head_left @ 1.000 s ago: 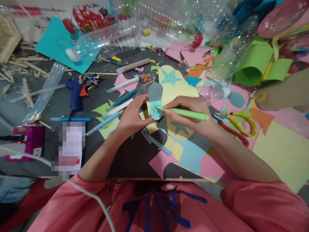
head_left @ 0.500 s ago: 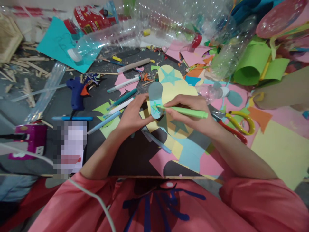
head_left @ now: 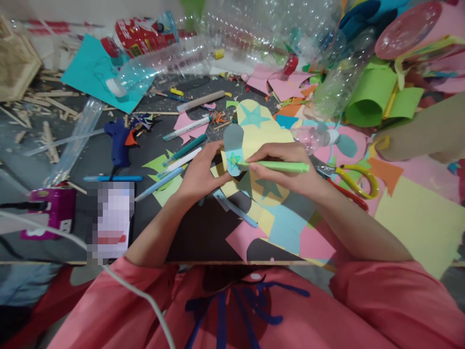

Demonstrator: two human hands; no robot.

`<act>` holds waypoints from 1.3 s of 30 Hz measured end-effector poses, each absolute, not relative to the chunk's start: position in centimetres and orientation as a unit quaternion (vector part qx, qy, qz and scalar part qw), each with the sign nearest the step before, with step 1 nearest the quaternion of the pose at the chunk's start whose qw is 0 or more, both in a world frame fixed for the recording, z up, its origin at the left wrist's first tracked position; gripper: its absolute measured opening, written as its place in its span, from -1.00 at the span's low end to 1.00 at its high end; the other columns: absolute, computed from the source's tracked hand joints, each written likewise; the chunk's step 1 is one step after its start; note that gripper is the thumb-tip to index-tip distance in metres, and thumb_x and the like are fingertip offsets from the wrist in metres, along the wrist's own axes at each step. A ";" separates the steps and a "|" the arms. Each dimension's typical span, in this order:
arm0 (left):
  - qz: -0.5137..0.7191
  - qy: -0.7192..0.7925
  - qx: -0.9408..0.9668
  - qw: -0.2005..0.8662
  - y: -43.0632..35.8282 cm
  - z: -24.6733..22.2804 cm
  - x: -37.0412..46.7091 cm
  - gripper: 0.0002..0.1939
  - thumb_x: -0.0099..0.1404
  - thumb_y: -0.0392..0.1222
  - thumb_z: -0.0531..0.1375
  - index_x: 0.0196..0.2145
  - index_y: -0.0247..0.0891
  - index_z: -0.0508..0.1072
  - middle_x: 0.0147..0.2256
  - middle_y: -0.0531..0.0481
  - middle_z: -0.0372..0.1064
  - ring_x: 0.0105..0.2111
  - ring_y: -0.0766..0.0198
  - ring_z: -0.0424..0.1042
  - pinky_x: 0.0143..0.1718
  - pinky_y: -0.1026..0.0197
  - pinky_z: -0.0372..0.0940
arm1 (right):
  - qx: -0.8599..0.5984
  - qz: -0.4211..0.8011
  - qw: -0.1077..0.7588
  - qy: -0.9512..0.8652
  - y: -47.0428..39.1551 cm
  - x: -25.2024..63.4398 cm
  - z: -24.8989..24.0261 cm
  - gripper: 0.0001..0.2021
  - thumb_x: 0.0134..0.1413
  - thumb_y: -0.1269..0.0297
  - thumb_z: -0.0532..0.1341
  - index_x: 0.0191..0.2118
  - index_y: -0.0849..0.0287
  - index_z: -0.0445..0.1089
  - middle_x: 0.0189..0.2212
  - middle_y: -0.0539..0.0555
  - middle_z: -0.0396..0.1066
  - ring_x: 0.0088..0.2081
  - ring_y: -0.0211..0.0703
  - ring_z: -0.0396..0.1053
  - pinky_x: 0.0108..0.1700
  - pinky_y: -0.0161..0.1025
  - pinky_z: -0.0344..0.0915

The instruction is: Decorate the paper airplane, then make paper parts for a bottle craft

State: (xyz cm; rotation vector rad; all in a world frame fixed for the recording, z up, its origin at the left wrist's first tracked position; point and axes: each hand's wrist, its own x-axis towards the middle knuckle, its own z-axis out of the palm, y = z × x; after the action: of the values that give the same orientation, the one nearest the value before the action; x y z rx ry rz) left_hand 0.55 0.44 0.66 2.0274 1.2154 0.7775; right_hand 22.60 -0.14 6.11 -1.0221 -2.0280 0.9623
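Note:
Between the thumb and fingers of my left hand is a small light blue paper piece with a rounded end and a green star drawn on it. My right hand grips a light green marker, its tip at the right side of the star. Behind and under the hands lies a yellow cloud-shaped paper with blue stars on it. Several markers, among them a dark green one, lie left of my left hand. Yellow and red scissors rest beside my right wrist.
A blue glue gun, a phone and a purple box are at the left. Clear plastic bottles lie along the back. Green rolled paper and a yellow sheet are at the right. Paper scraps lie near the front edge.
The green star's lines look fuller, and the marker tip has shifted slightly right and down. Both hands keep their holds. The whole view has shifted slightly.

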 end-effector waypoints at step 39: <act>0.298 0.457 0.778 0.312 0.5 0.4 0.4 -0.44 0.14 -0.22 0.26 0.11 -0.22 0.29 0.07 -0.16 0.40 0.06 0.02 0.43 0.08 0.05 0.34 | -0.352 0.310 0.321 -0.823 -0.2 22.2 5.4 -0.84 0.21 0.27 0.20 -0.35 0.18 0.47 -0.45 0.04 0.54 -0.43 -0.26 0.43 -0.38 -0.33 0.29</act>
State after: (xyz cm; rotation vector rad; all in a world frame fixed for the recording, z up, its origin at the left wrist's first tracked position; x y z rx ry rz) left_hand 0.44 0.47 0.40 2.0524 1.2073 0.7865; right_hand 22.15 -0.21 5.41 -0.9237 -2.1615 0.8143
